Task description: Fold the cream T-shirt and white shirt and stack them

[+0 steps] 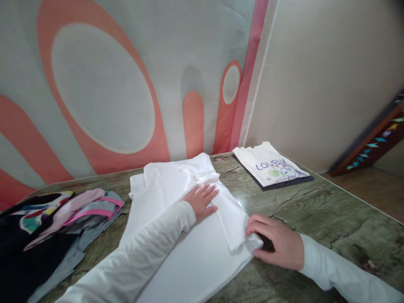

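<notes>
A white shirt (176,252) lies spread on the green marbled table (331,214), collar towards the wall. My left hand (202,200) rests flat on its middle with the fingers stretched out. My right hand (277,246) pinches the end of the right sleeve (232,219), which is folded inward over the shirt's body. Both my arms wear white long sleeves.
A heap of dark, pink and grey clothes (47,227) lies at the left of the table. A folded white printed T-shirt (271,164) sits on a dark garment at the back right. A curtain with orange shapes (126,84) hangs behind. The table's right edge drops to the floor.
</notes>
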Tool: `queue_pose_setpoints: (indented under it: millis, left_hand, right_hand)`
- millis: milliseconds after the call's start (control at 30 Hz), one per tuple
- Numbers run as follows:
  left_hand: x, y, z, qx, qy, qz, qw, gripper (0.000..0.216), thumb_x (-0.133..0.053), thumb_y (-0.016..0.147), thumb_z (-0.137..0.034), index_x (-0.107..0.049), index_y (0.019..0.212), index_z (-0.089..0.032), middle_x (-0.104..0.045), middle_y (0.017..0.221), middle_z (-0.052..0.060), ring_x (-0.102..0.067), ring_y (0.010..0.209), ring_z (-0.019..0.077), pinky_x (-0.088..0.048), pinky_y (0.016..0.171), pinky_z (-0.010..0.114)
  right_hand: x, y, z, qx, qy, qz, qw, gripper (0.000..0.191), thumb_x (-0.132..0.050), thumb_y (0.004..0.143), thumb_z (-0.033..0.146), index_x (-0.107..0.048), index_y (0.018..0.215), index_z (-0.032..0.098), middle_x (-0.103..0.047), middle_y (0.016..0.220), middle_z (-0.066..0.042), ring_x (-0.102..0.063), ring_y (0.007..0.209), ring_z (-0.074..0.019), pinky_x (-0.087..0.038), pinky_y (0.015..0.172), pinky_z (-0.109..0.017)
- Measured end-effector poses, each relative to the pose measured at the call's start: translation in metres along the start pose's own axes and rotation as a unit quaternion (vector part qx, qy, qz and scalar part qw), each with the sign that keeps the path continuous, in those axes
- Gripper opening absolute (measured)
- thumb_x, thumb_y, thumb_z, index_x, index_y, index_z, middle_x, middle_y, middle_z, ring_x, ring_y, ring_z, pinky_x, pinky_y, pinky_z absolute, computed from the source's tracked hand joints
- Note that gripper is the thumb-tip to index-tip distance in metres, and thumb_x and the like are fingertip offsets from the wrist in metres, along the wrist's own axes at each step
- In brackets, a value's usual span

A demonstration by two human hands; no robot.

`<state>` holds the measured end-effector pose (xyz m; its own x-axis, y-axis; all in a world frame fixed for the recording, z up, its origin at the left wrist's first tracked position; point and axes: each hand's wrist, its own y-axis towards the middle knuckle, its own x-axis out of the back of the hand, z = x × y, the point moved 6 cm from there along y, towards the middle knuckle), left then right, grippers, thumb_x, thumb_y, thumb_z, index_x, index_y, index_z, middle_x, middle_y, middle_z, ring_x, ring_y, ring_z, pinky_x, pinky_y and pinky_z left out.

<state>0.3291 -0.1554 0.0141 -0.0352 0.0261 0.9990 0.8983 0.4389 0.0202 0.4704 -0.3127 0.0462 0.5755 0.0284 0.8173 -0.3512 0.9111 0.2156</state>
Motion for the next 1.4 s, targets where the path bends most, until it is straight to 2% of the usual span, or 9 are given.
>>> queue_pose_setpoints:
  millis: [200, 400, 633, 867, 1100, 1200, 1300, 1400]
  left_hand:
    - [-0.003, 0.014, 0.011, 0.004, -0.017, -0.017, 1.0, 0.06, -0.022, 0.086, -0.057, -0.019, 0.137, -0.024, -0.018, 0.143, 0.005, -0.016, 0.13, 0.0257, -0.011, 0.102, 0.046]
    - [-0.001, 0.015, 0.014, -0.018, -0.067, -0.049, 0.996, 0.058, -0.031, 0.086, -0.051, -0.024, 0.136, -0.022, -0.023, 0.141, 0.008, -0.02, 0.128, 0.0264, -0.011, 0.102, 0.046]
    - [0.01, 0.004, -0.012, -0.097, -0.12, -0.028, 0.988, 0.061, -0.051, 0.075, -0.052, -0.037, 0.128, -0.023, -0.034, 0.136, 0.009, -0.032, 0.123, 0.0249, -0.016, 0.102, 0.046]
    - [0.014, 0.001, -0.03, -0.085, -0.099, -0.035, 0.991, 0.083, -0.047, 0.07, -0.066, -0.026, 0.133, -0.017, -0.022, 0.141, 0.014, -0.019, 0.129, 0.0285, -0.012, 0.103, 0.048]
    - [0.009, -0.001, -0.038, -0.105, -0.117, -0.026, 0.987, 0.071, -0.044, 0.075, -0.061, -0.032, 0.13, -0.019, -0.026, 0.139, 0.013, -0.024, 0.127, 0.0267, -0.014, 0.102, 0.05]
    - [0.01, -0.001, -0.04, -0.121, -0.135, -0.036, 0.983, 0.067, -0.049, 0.074, -0.058, -0.037, 0.127, -0.019, -0.03, 0.137, 0.014, -0.028, 0.124, 0.0276, -0.015, 0.102, 0.05]
    - [0.012, -0.001, -0.041, -0.121, -0.162, -0.053, 0.978, 0.061, -0.05, 0.074, -0.054, -0.042, 0.124, -0.02, -0.033, 0.135, 0.014, -0.031, 0.123, 0.0281, -0.015, 0.102, 0.048]
    - [0.014, -0.001, -0.041, -0.109, -0.193, -0.068, 0.973, 0.053, -0.05, 0.076, -0.05, -0.045, 0.121, -0.022, -0.037, 0.133, 0.013, -0.034, 0.121, 0.0268, -0.014, 0.102, 0.047]
  right_hand:
    - [0.0, 0.01, -0.009, -0.005, -0.065, -0.017, 0.998, 0.022, -0.051, 0.07, 0.013, -0.056, 0.091, 0.018, -0.055, 0.089, -0.006, -0.05, 0.082, -0.0178, -0.041, 0.074, -0.03]
    - [0.005, 0.012, -0.014, -0.036, -0.078, -0.019, 0.996, 0.026, -0.054, 0.068, 0.014, -0.056, 0.093, 0.019, -0.055, 0.09, -0.004, -0.051, 0.082, -0.0171, -0.041, 0.075, -0.029]
    - [0.004, 0.011, -0.021, -0.071, -0.126, 0.001, 0.99, 0.029, -0.04, 0.068, 0.003, -0.055, 0.087, 0.02, -0.053, 0.086, -0.003, -0.051, 0.077, -0.0147, -0.039, 0.072, -0.027]
    - [0.031, -0.002, -0.022, -0.108, -0.175, -0.013, 0.979, 0.022, -0.04, 0.056, 0.002, -0.039, 0.069, 0.02, -0.046, 0.072, 0.0, -0.044, 0.063, -0.0133, -0.033, 0.06, -0.026]
    - [0.009, -0.017, -0.02, -0.121, -0.221, 0.094, 0.963, 0.024, -0.041, 0.048, 0.002, -0.038, 0.065, 0.019, -0.046, 0.072, 0.0, -0.046, 0.069, -0.0162, -0.031, 0.062, -0.028]
    - [0.005, -0.015, -0.011, -0.118, -0.227, 0.083, 0.963, 0.028, -0.042, 0.049, 0.003, -0.045, 0.072, 0.019, -0.047, 0.078, -0.002, -0.047, 0.073, -0.018, -0.033, 0.066, -0.03]
    - [0.002, -0.008, 0.0, -0.085, -0.23, 0.053, 0.968, 0.033, -0.043, 0.051, 0.003, -0.048, 0.08, 0.019, -0.048, 0.086, -0.006, -0.047, 0.079, -0.0203, -0.034, 0.07, -0.033]
    - [0.002, -0.005, 0.003, -0.067, -0.254, 0.042, 0.964, 0.025, -0.041, 0.056, 0.003, -0.046, 0.074, 0.019, -0.05, 0.08, -0.005, -0.048, 0.075, -0.0202, -0.034, 0.067, -0.032]
